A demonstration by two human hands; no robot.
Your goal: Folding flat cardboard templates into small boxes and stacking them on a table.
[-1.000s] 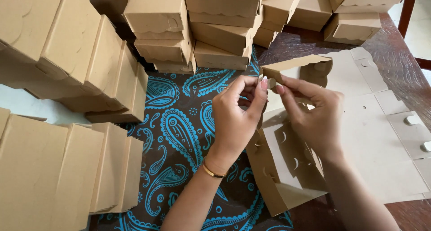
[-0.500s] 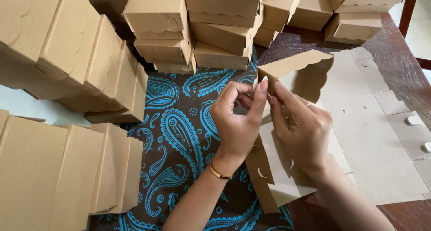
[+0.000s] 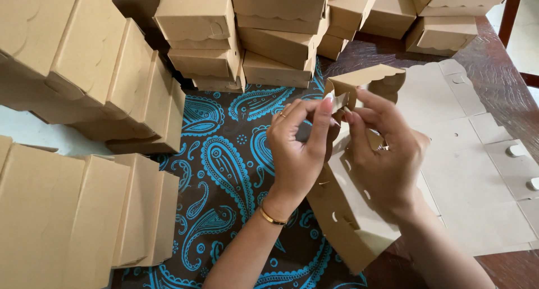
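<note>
Only the one head view here, looking straight down at the work. Both hands are up on a half-folded cardboard box, plain brown kraft with scalloped edges, held tilted just above the table's right-centre, over the edge of the paisley cloth. The left hand is curled around the box's upper corner, fingers closed, thumb and forefinger pinching a small flap near the top. The right hand grips the same corner from the other side, fingers pinched down on the card right next to the left fingertips, nearly touching. A gold bracelet sits on the left wrist. Flat unfolded box blanks lie just right of the hands on the wooden table. Finished boxes are stacked all along the back and the left.
</note>
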